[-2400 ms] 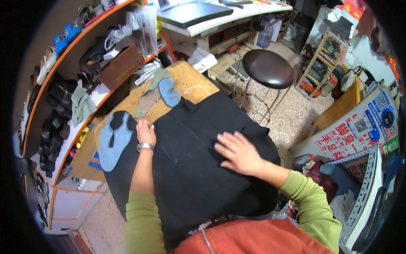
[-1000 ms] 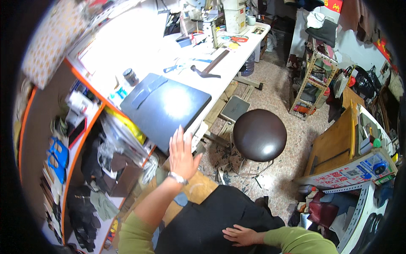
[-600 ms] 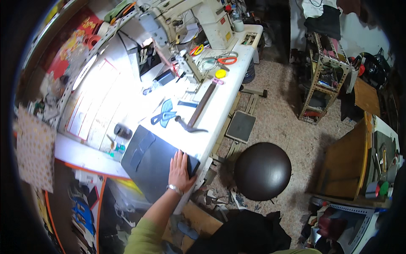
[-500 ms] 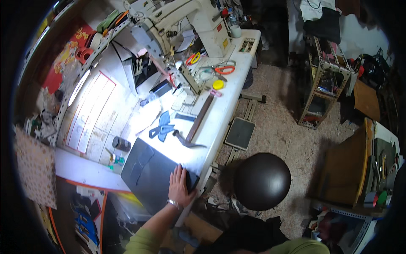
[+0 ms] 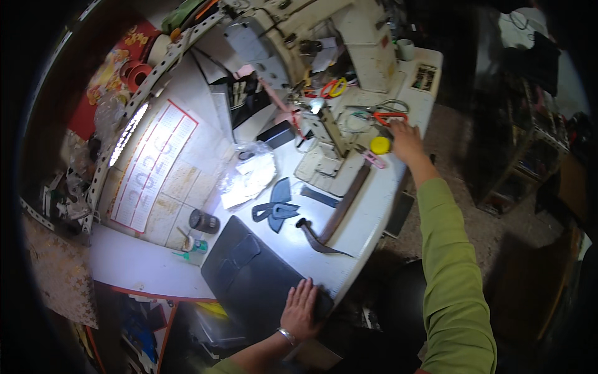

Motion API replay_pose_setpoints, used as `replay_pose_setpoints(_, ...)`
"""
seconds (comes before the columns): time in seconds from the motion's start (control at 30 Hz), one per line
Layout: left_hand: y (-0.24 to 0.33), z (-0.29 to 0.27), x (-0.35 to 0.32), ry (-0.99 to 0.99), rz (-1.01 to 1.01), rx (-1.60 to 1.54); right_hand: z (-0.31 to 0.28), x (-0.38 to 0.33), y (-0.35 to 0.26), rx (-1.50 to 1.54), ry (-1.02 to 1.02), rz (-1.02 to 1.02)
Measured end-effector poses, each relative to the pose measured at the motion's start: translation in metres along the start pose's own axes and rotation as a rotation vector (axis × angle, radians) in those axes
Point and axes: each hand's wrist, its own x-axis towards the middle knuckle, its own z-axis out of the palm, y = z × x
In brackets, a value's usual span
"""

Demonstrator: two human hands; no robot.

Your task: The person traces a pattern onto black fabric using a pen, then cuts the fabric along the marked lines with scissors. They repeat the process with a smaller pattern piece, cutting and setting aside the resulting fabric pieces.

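Right hand (image 5: 406, 140) at orange-handled scissors (image 5: 391, 117), grip we can't tell; left hand (image 5: 300, 310) flat on black board (image 5: 246, 274); red-edged sheet (image 5: 154, 166) printed.

two hands (image 5: 301, 310), one black panel (image 5: 249, 283), one hammer (image 5: 344, 206), one sewing machine (image 5: 369, 56)

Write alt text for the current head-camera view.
A person's right hand is at the orange-handled scissors on a white worktable, while the left hand lies flat on a dark, flat slab. A hammer lies between the hands; a sewing machine stands farther back.
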Motion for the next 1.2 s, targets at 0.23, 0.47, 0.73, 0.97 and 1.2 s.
replay_pose_setpoints(0.23, -0.001, -0.006, 0.004, -0.053, -0.009, -0.018, 0.021, 0.009, -0.018, 0.045, 0.260, 0.015)
replay_pose_setpoints(0.47, 0.000, 0.000, -0.007, -0.010, -0.038, -0.005, -0.030, 0.011, -0.055, 0.524, 0.529, 0.107)
replay_pose_setpoints(0.73, -0.010, 0.017, -0.006, 0.049, 0.045, 0.012, -0.062, -0.200, -0.047, 1.389, 0.691, 0.007)
replay_pose_setpoints(0.97, 0.010, 0.040, -0.039, 0.241, -0.175, 0.119, -0.110, -0.498, -0.080, 1.585, 0.539, 0.017)
replay_pose_setpoints(1.2, 0.117, 0.135, -0.340, 0.380, 0.003, -0.498, -0.053, -0.802, -0.059, 1.237, 0.323, 0.117)
